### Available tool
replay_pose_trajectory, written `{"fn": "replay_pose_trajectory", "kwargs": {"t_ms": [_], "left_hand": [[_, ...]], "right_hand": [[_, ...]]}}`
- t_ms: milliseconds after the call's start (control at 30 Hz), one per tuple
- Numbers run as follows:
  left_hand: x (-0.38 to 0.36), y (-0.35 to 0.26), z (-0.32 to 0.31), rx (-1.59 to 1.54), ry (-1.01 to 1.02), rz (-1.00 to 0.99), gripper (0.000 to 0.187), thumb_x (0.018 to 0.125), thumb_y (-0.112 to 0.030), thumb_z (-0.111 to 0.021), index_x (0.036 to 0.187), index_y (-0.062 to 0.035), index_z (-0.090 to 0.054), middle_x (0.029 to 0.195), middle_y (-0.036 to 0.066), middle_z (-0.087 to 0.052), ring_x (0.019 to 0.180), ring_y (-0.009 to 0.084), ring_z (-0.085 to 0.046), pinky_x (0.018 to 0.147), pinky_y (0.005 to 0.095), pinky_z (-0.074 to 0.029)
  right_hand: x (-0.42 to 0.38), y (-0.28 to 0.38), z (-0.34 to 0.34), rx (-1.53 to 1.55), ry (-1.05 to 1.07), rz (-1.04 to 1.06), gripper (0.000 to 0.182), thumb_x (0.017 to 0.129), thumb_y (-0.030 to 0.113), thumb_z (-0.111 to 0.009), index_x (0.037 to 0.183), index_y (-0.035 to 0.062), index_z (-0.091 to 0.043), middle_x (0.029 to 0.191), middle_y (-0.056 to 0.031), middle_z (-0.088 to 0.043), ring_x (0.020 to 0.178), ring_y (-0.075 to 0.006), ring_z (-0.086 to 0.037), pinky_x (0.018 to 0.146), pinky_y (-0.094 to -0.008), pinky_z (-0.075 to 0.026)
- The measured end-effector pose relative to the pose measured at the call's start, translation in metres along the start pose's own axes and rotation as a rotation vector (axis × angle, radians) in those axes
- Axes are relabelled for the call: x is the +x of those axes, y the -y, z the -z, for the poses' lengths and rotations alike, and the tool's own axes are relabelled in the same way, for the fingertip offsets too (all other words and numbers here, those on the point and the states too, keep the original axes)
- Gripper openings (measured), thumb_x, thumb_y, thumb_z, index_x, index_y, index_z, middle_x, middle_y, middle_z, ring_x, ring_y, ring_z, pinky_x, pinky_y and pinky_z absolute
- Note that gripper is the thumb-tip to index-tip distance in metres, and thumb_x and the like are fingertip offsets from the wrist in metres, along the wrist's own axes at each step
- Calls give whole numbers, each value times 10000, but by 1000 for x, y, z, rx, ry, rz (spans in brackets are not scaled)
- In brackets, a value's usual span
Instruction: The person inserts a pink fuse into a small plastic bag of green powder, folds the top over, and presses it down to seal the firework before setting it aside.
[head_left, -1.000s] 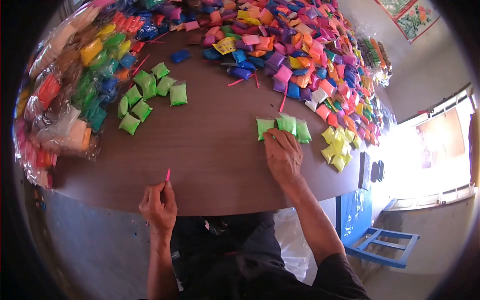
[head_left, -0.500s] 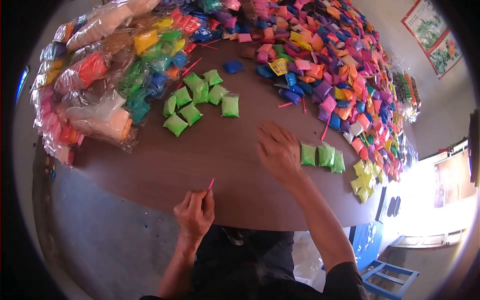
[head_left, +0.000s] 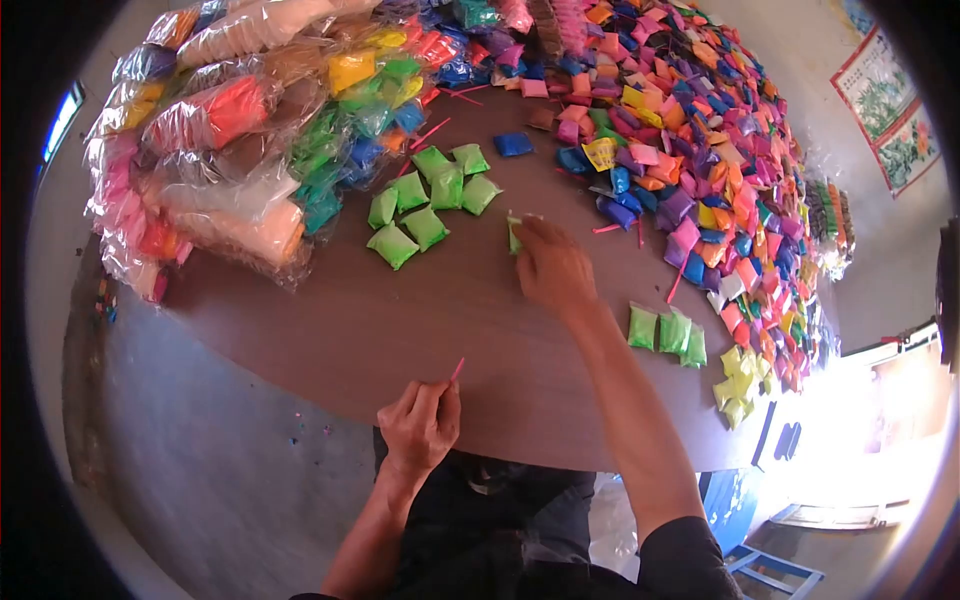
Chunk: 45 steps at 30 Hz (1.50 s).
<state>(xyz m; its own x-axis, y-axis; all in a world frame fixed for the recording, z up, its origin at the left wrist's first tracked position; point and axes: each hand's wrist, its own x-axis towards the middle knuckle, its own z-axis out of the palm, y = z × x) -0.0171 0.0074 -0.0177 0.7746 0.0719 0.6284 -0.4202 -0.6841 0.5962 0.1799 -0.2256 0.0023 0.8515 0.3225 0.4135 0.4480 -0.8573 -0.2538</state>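
Right hand [head_left: 556, 265] over a green packet [head_left: 514, 237]

The forearm [head_left: 632, 410] stretches toward eleven o'clock; bent fingers [head_left: 543, 237] hide most of the packet, so whether they grip it, I cannot tell. The left hand [head_left: 420, 420] pinches a pink stick [head_left: 458, 369]. From the right hand, a green cluster [head_left: 446, 188] lies at ten o'clock, three packets [head_left: 674, 331] at four.

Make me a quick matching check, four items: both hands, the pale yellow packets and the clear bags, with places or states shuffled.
1. Left hand
2. Right hand
3. Pale yellow packets
4. Clear bags

A. Left side of the table
B. Fingers at a green packet
C. Near the table's right edge
D. Holding a pink stick

Pairs: 1-D, 2-B, 3-C, 4-A
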Motion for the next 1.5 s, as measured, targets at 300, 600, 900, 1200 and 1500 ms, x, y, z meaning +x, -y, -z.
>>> {"fn": "replay_pose_trajectory", "kwargs": {"t_ms": [300,600,900,1200,1500], "left_hand": [[6,-9,7,-50,24,57,132,940,8,-825,964,-55,-712,804,106,-700,646,310,-707,552,394,-531],[-1,-2,1,-7,29,33,99,998,-65,-820,980,-35,-728,809,125,-711,644,266,-702,569,352,-516],[-1,-2,-2,5,31,0,82,1001,-60,-811,982,-34,-737,824,108,-724,664,258,-713,591,349,-542],[-3,-1,-4,60,15,0,97,983,-68,-827,959,-44,-736,819,97,-721,668,262,-719,606,359,-562],[-3,0,-1,67,43,-3,91,974,-48,-822,960,-46,-732,809,99,-706,672,283,-711,612,367,-548]], "right_hand": [[-139,83,75,134,148,89,469,918,163,-809,1373,70,-737,1488,-118,-676,1326,-370,-678,1101,-518,-549],[-232,128,105,252,84,-78,512,872,134,-862,1368,82,-744,1462,-132,-655,1340,-374,-669,1140,-525,-534],[-259,130,83,176,-64,-40,447,885,166,-888,1314,107,-778,1353,-91,-740,1279,-308,-710,1125,-508,-534],[-245,139,107,659,-184,-527,291,1026,208,-814,1238,16,-756,943,-180,-789,855,-387,-784,746,-448,-607],[-233,113,108,336,-59,-675,279,981,301,-815,1117,68,-743,823,-171,-775,774,-433,-771,682,-517,-596]]}}
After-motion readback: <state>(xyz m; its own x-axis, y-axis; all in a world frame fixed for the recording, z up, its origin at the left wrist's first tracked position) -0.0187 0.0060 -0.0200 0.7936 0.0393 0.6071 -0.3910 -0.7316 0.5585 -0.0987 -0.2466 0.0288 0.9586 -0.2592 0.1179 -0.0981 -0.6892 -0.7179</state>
